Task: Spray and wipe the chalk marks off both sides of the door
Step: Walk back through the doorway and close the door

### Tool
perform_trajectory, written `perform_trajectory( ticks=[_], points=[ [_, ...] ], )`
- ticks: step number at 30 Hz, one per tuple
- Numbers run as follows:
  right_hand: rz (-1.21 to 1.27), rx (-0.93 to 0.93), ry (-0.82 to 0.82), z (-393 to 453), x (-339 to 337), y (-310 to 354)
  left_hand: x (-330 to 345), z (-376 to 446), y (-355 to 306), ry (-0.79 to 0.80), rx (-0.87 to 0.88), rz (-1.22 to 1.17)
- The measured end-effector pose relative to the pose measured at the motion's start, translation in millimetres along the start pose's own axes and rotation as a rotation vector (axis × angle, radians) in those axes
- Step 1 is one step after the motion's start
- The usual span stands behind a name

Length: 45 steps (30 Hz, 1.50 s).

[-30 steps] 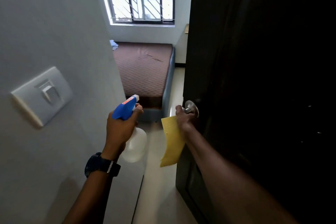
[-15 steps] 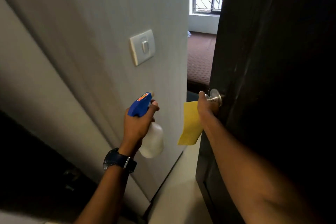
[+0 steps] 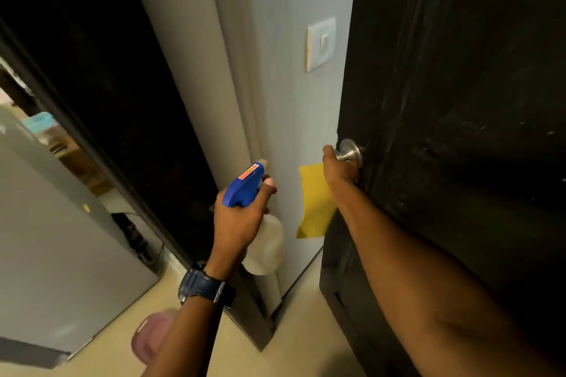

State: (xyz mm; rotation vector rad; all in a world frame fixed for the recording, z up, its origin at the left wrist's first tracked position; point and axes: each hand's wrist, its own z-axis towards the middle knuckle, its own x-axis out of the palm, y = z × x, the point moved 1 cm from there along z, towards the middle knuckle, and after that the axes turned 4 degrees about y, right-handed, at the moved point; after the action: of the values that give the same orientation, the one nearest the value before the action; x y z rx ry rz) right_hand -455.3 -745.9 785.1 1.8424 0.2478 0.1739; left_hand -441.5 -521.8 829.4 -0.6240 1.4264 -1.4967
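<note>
Nearest me, my left hand [image 3: 237, 217] grips the white plastic spray bottle with the blue trigger head [image 3: 245, 185], nozzle aimed forward, ready to spray. Just beyond it on the right, my right hand [image 3: 338, 167] curls round the round silver metal doorknob [image 3: 350, 151], pinning the yellow wiping cloth [image 3: 315, 202] so it hangs handy. The dark wooden door [image 3: 459, 101] stands ajar, faint pale marks on this face.

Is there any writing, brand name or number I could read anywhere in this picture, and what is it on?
No text here can be read.
Spray bottle in the left hand: a red-orange label on its blue trigger head, print too small and blurred to read.
Wristwatch: face turned away, nothing legible.
Light switch, door knob, yellow cloth: no markings visible.
</note>
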Motion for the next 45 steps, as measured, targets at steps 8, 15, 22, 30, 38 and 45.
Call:
perform_trajectory(
  ticks=[8, 15, 22, 30, 38, 45],
  points=[
    [-0.069, 0.038, 0.128, -86, 29, -26, -74, -71, 8, -0.04, -0.043, -0.002],
    [-0.155, -0.011, 0.213, -175, 42, -53, -136, -135, 11, -0.126, -0.073, 0.054],
    [-0.218, -0.058, 0.31, -264, 54, -96, -210, -216, 24, -0.217, -0.147, 0.021],
    [-0.321, -0.043, 0.31, -276, 47, -87, -260, -229, 41, -0.211, -0.22, 0.03],
    [-0.49, -0.033, 0.295, -281, 45, -77, -272, -178, 49, -0.089, -0.114, 0.054],
    [-0.68, -0.037, 0.273, -294, 46, -54, -262, -155, 53, 0.02, -0.056, 0.007]
  ],
)
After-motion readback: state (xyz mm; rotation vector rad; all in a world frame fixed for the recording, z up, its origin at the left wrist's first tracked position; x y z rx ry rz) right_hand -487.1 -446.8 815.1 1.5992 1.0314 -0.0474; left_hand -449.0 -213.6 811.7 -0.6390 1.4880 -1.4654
